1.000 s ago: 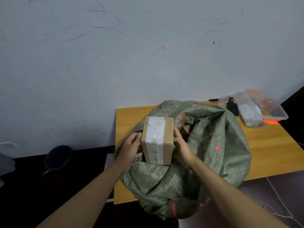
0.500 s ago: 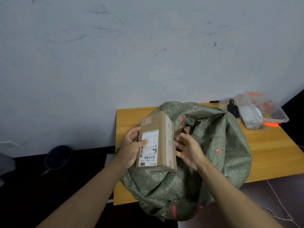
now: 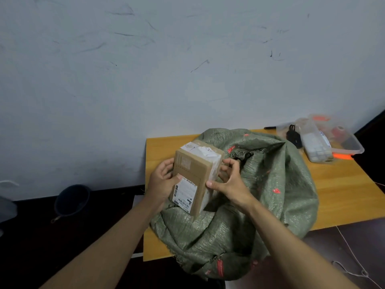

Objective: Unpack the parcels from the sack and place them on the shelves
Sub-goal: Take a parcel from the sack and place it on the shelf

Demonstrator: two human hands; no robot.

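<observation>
Brown cardboard parcel (image 3: 194, 176) at frame centre, held up over the green woven sack (image 3: 260, 201). White shipping label with barcode on its lower near face, clear tape and a second white label across the top end, box tilted with top leaning away. Left hand (image 3: 161, 182) grips the parcel's left side, thumb pressed on the label, fingers curled round behind. Right hand (image 3: 228, 182) grips the right edge, thumb on the near front corner, fingers bent against the taped side. Both forearms reach up from bottom of frame. Sack slumps on an orange-yellow wooden table (image 3: 343, 184), mouth open, red marks on the weave. Dark bucket (image 3: 71, 200) on dark floor, lower left. Clear plastic tub (image 3: 341, 140) with small items at table's upper right. Scuffed pale wall (image 3: 166, 59) fills the top half.
</observation>
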